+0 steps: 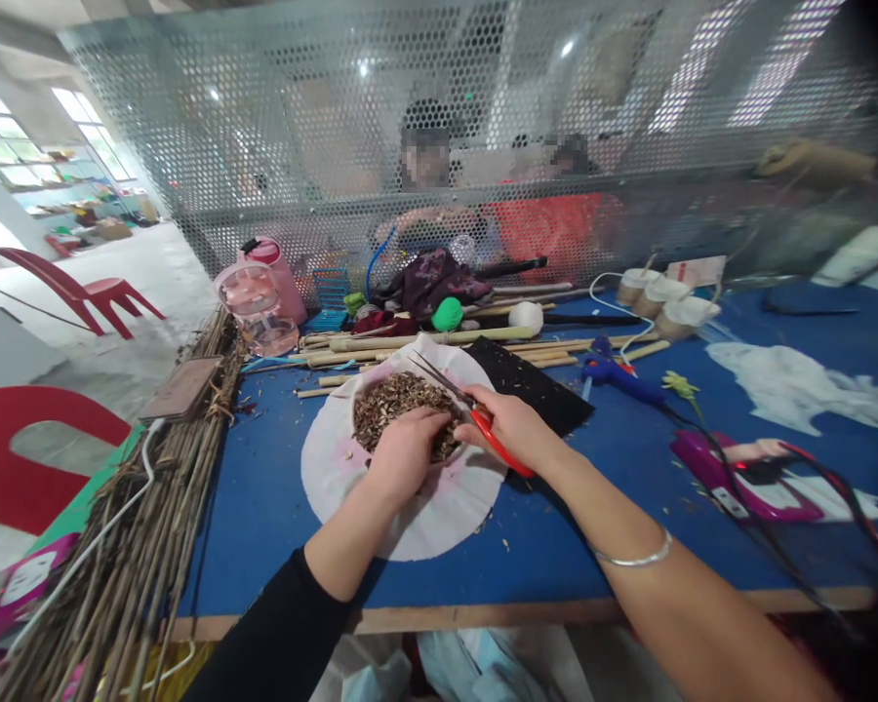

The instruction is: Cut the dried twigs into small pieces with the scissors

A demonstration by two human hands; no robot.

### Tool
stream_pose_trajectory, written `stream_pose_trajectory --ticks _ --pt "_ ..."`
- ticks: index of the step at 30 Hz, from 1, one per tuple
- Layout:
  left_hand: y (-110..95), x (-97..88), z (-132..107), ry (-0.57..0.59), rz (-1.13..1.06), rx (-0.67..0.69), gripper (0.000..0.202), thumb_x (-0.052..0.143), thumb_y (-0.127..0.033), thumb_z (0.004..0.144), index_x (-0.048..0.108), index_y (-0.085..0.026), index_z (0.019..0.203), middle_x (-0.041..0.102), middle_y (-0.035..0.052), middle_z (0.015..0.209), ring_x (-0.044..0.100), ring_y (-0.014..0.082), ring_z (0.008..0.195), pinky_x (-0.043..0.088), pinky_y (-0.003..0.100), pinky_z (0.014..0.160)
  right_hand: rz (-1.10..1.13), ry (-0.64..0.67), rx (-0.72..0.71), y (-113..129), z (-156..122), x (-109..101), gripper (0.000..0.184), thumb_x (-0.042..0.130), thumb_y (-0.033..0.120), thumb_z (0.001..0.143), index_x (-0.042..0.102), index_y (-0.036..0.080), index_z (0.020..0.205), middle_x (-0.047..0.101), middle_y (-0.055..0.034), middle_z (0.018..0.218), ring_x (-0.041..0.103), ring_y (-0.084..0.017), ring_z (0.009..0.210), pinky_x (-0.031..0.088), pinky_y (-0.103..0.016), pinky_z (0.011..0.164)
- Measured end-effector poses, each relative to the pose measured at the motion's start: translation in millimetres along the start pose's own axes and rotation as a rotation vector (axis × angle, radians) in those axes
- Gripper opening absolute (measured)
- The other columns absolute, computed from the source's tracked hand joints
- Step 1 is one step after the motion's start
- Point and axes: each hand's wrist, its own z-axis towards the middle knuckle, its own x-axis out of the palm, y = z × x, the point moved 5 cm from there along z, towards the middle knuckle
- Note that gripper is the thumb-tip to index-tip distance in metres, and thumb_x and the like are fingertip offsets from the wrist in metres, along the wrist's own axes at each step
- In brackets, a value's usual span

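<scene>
A round white cloth [335, 492] with faint pink stains lies spread on the blue table. On its middle is a heap of small brown dried chips [385, 398], like plant bits. My left hand [408, 450] lies palm down on the near side of the heap, fingers stretched to the right over the chips; the fingertips are partly hidden. My right hand [510, 429] is closed around scissors with red-orange handles [498, 446]. Their blades point up and left over the heap's right edge and look slightly apart.
Bundled thin sticks [142, 517] and a phone [182, 388] are at left. Behind the cloth lie wooden rods [439, 338] and a pink jug [282, 278]. To the right are a black sheet [534, 380], blue glue gun [621, 378], cups [684, 317] and a purple power strip [776, 492]. People sit behind a perforated screen [322, 127].
</scene>
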Motion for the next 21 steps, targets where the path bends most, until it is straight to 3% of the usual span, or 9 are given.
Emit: stream_pose_trajectory --ticks 4,8,10,15,21 --pt "-5 -1.6 -2 0.064 -0.012 0.035 0.031 0.043 -0.016 0.084 0.063 -0.024 0.107 0.065 0.0029 0.106 0.059 0.0174 0.094 0.045 0.027 0.083 -0.003 0.011 0.007 -2 0 1 0.05 0.058 0.053 0.074 0.054 0.021 0.113 0.066 -0.0042 0.077 0.06 -0.019 0.068 0.039 -0.023 0.059" --pt "14 -31.9 -4 -0.118 0.114 -0.12 0.035 0.042 -0.013 0.083 0.063 -0.023 0.11 0.063 0.0036 0.109 0.054 0.0178 0.101 0.041 0.026 0.089 -0.017 0.014 0.02 -2 0 1 0.049 0.056 0.054 0.076 0.054 0.021 0.113 0.064 -0.003 0.072 0.059 -0.018 0.064 0.038 -0.023 0.058" --pt "32 -46.9 -6 -0.164 0.207 -0.239 0.032 0.042 -0.018 0.084 0.066 -0.023 0.104 0.063 0.0054 0.098 0.056 0.0184 0.093 0.043 0.027 0.084 -0.018 0.017 0.021 -1 0 1 0.05 0.055 0.054 0.076 0.054 0.021 0.113 0.063 -0.0022 0.068 0.058 -0.017 0.063 0.038 -0.023 0.057" --pt "61 -51.9 -6 -0.022 0.305 -0.33 0.028 0.05 -0.023 0.081 0.068 -0.026 0.103 0.06 0.0056 0.088 0.057 0.0186 0.082 0.043 0.026 0.074 -0.012 0.028 0.012 3 0 3 0.05 0.055 0.055 0.076 0.055 0.02 0.111 0.064 -0.003 0.07 0.058 -0.018 0.063 0.038 -0.023 0.057" --pt "61 -45.3 -3 0.035 0.325 -0.366 0.023 0.052 -0.026 0.081 0.071 -0.025 0.094 0.062 0.006 0.088 0.057 0.0187 0.085 0.042 0.025 0.074 -0.008 0.025 0.021 2 -1 4 0.051 0.056 0.054 0.075 0.055 0.02 0.113 0.065 -0.0033 0.07 0.059 -0.018 0.064 0.038 -0.024 0.058"
